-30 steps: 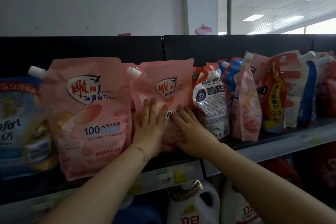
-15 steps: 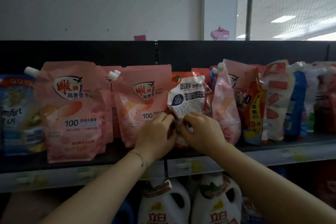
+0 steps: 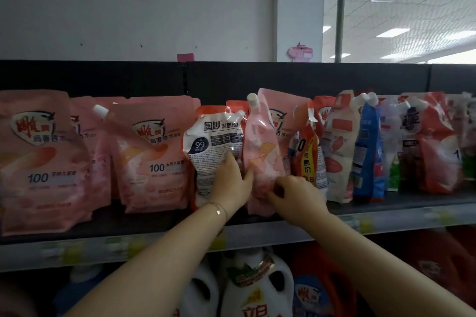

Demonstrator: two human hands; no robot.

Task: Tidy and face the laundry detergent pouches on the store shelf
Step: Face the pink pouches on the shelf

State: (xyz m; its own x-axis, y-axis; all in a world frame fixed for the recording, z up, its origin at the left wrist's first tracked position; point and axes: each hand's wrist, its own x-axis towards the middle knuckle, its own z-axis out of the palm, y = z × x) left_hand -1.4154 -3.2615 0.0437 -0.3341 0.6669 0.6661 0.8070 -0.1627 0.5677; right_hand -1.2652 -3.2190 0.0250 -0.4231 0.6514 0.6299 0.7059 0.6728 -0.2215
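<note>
attention is shifted from the white pouch (image 3: 213, 141) to the edge-on pink pouch (image 3: 260, 146) on the shelf (image 3: 386, 204), pinched by the right hand (image 3: 298, 194); left hand (image 3: 230, 180) grip cannot be told; facing pending

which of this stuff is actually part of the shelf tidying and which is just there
Part of the job:
left hand on the white pouch
right hand pinching the sideways pink pouch
faced pink pouches
mixed pouches to the right
shelf

Just there:
jugs underneath
pink note above
ceiling lights
</note>
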